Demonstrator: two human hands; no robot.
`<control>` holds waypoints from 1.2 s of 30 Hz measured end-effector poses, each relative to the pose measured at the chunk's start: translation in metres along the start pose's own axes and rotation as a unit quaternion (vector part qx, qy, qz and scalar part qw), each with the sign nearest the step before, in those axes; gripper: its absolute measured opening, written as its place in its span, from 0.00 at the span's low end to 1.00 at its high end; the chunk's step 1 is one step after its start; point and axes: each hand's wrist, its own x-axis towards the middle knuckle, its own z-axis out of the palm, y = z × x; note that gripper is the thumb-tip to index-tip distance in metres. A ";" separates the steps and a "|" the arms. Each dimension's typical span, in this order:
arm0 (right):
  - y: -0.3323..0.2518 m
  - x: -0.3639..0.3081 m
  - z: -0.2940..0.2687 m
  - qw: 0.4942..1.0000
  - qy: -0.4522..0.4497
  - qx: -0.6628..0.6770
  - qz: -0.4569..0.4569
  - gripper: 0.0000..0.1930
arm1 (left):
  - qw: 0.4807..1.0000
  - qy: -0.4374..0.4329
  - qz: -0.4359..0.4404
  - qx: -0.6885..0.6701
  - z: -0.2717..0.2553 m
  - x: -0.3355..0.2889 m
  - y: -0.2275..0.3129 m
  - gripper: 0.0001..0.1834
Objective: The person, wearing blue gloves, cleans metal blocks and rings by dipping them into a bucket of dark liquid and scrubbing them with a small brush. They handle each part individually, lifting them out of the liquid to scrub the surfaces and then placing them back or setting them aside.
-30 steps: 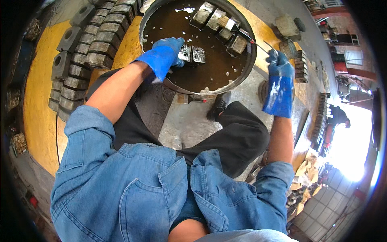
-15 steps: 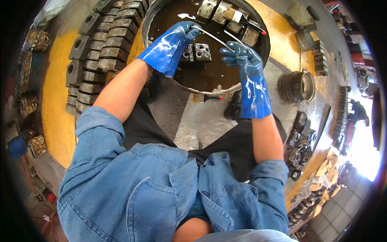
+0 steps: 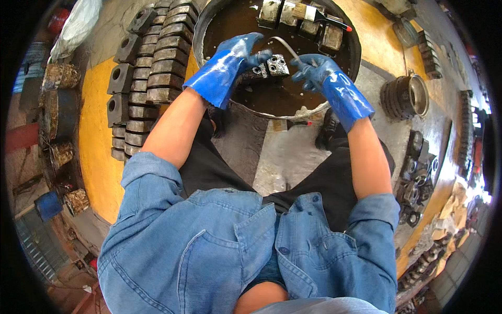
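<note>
Both my hands wear long blue rubber gloves and are over a round, dark-rimmed tub [image 3: 357, 57] of brown liquid. My left hand [image 3: 241, 51] has its thumb and fingers spread, with nothing between them. My right hand [image 3: 316, 71] closes on a thin, pale, bent wire [image 3: 285, 45]; its curved free end points toward my left fingers, a small gap away. Below the wire, a metal block with holes [image 3: 277, 66] sits in the tub beside another holed block [image 3: 255, 73], partly hidden by my left glove.
A flat paintbrush [image 3: 312, 14] with a red-tipped handle lies over several metal blocks at the tub's far side. Rows of dark metal blocks [image 3: 168, 78] stand left on a yellow floor strip. A ribbed metal cylinder [image 3: 400, 98] and a pile of metal parts [image 3: 418, 178] lie right.
My left hand has let go of the wire and its fingers have opened. The wire's loop no longer shows, only one curved length from my right hand. The whole view has shifted somewhat.
</note>
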 end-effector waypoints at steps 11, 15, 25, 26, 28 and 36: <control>0.124 0.114 -0.016 0.982 0.076 -0.170 0.002 0.13 | 0.980 -0.159 -0.037 0.115 0.017 -0.019 -0.004 0.50; 0.031 0.041 0.002 0.994 0.090 0.048 0.043 0.15 | 0.977 -0.178 -0.091 0.075 0.015 -0.015 -0.007 0.49; 0.025 0.019 0.007 0.997 0.054 0.033 0.054 0.16 | 0.970 -0.192 -0.148 -0.001 0.013 0.006 -0.015 0.45; 0.025 0.018 0.008 0.996 0.065 0.029 0.049 0.16 | 0.969 -0.194 -0.150 0.016 0.013 0.007 -0.015 0.46; 0.031 0.026 0.008 0.997 0.073 0.013 0.023 0.15 | 0.971 -0.188 -0.148 0.024 0.017 0.009 -0.014 0.46; 0.029 0.032 0.007 0.998 0.065 -0.018 0.018 0.15 | 0.974 -0.187 -0.115 0.048 0.020 0.005 -0.016 0.49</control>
